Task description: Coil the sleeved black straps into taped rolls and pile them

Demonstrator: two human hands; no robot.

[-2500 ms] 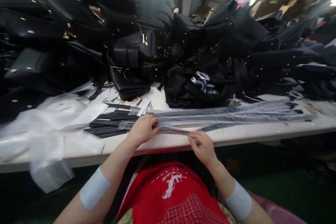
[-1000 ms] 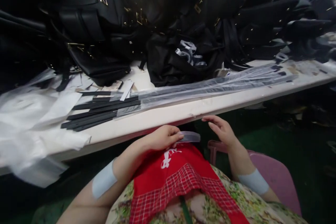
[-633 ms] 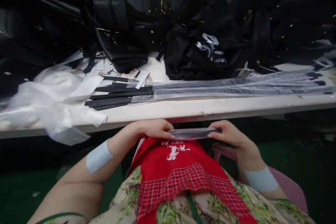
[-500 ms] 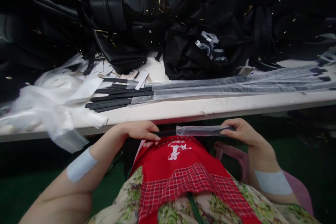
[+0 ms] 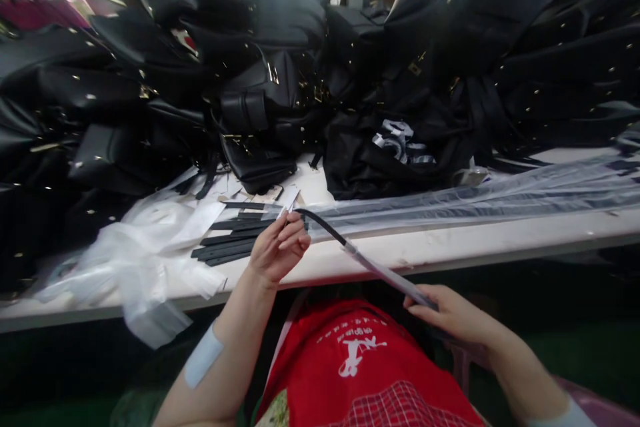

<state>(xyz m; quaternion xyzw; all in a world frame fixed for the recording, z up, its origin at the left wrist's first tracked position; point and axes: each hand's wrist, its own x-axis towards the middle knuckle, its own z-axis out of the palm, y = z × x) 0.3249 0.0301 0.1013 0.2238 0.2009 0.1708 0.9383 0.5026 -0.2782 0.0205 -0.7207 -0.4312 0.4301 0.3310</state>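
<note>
Across the front edge of a white worktop (image 5: 325, 259), a black strap (image 5: 324, 224) bends between two hands; the left hand (image 5: 281, 247) has its grip pinched near the upper end; the right hand's (image 5: 445, 310) grip is closed around the plastic sleeve (image 5: 383, 271) covering the lower part

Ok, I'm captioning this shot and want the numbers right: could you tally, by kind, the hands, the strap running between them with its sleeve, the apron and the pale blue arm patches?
Hands: 2 (left hand, right hand)
Black strap: 1
Plastic sleeve: 1
Red apron: 1
Pale blue patches: 2, one cut off by the frame
Total: 7
</note>
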